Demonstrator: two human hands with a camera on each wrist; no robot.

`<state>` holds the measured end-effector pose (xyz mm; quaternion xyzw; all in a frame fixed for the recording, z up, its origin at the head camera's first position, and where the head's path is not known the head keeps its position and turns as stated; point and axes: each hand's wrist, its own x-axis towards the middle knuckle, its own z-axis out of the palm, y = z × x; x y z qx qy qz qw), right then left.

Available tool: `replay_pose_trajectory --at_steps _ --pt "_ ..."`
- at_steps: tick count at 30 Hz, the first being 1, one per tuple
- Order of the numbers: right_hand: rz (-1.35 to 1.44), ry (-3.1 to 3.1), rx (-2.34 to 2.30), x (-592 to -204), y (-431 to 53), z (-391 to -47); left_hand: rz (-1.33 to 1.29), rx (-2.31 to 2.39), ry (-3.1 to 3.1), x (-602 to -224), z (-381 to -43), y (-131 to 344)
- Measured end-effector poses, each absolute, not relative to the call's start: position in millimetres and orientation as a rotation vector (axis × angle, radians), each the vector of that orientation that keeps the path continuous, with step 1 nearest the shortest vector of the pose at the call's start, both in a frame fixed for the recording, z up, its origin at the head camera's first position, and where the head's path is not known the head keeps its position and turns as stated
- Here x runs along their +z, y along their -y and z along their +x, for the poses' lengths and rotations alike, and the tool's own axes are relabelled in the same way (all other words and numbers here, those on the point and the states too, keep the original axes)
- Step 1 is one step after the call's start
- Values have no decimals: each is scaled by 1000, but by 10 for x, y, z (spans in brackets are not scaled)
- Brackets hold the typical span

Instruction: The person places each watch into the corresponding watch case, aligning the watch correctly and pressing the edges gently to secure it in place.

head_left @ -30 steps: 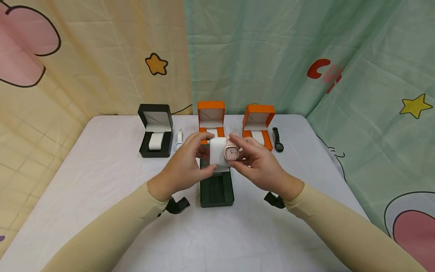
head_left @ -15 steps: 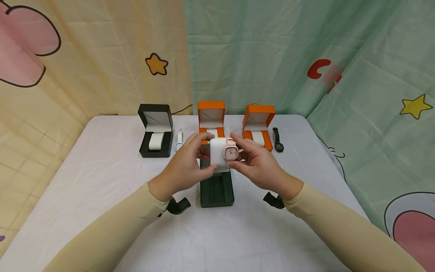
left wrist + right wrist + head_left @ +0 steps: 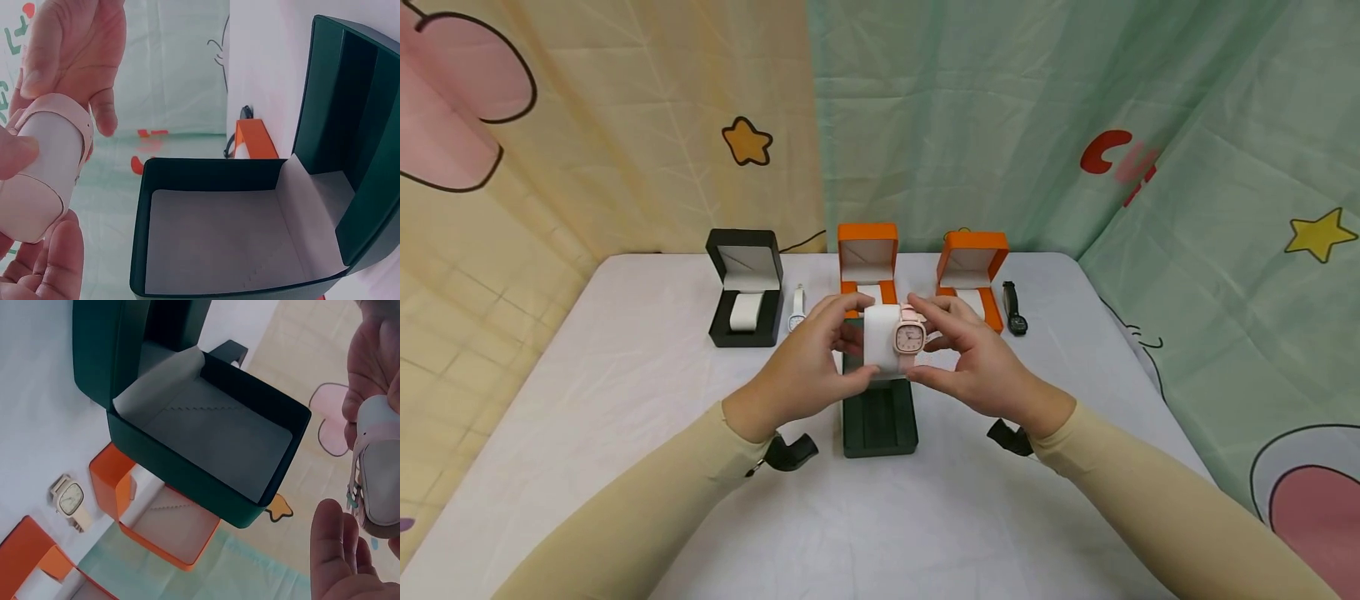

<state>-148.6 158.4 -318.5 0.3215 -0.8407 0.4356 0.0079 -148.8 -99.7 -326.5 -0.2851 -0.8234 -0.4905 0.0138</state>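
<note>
In the head view, my left hand (image 3: 805, 362) holds a white watch cushion (image 3: 880, 337) above an open dark green watch box (image 3: 880, 421). A pink wristwatch (image 3: 910, 337) with a squarish dial is wrapped around the cushion's right end. My right hand (image 3: 985, 358) has its forefinger at the top of the watch strap and its thumb at the bottom. In the left wrist view, the strap (image 3: 65, 106) loops round the cushion, with the left thumb pressed on the cushion's side. The right wrist view shows the green box's grey lining (image 3: 212, 434).
An open black box (image 3: 742, 317) and two open orange boxes, middle (image 3: 867, 242) and right (image 3: 973, 250), stand at the back, each with a white cushion. A white watch (image 3: 797, 304) and a black watch (image 3: 1013, 308) lie beside them. A beige watch (image 3: 69, 500) lies between the orange boxes.
My right hand has shifted slightly right, and its thumb and forefinger have spread a little, baring the lower strap. The left hand, cushion and boxes stay in place.
</note>
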Motion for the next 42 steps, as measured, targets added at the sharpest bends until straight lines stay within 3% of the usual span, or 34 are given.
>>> replay_pose_trajectory --at_steps 42 --pt "989 2737 1191 -3226 -1580 -1613 -841 -1423 2642 -3318 -1535 990"
